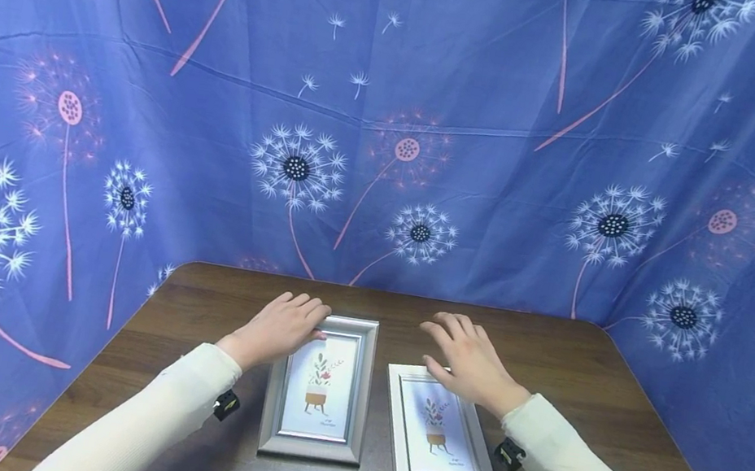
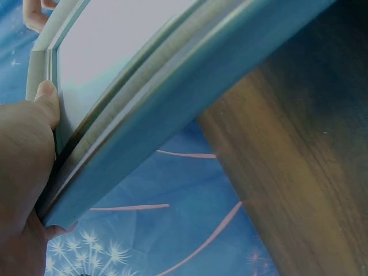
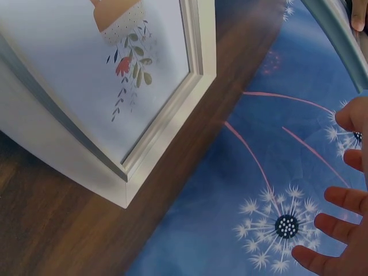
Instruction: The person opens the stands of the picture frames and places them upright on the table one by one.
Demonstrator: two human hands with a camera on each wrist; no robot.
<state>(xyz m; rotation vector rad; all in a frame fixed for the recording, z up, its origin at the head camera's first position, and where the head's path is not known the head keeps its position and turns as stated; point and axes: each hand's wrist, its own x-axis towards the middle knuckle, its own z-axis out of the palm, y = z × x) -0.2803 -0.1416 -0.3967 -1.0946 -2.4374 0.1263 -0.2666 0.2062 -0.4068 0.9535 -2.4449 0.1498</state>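
With fingers [image 1: 296, 302] of the left hand [image 1: 271, 332] curled round the upper left corner and thumb [image 2: 47, 99] laid along the front, gripping the silver-grey frame [image 1: 321, 391] by its far end! Apparently tipped up there, going by the left wrist view; hard to say whether touching the brown table [image 1: 572, 365] at the near edge. Turned picture side up, too, and just to the left of the white frame [image 1: 438, 435], with a narrow gap between. And over at the right hand [image 1: 471, 370]: holding nothing, with fingers parted and loosely bent beyond the white frame's far edge. Overlapping that edge at the thumb in the head view, but seen clear of it in the right wrist view. Now to the step in hand: probably lifting or setting down the silver-grey frame, impossible to tell which from this alone. Calls next, most likely, for keeping that corner grip steady and lowering or raising the far end gently, without knocking the white frame alongside. As for the right, perhaps needing only to close thumb and fingers over the white frame's far edge, lying skewed within easy reach.
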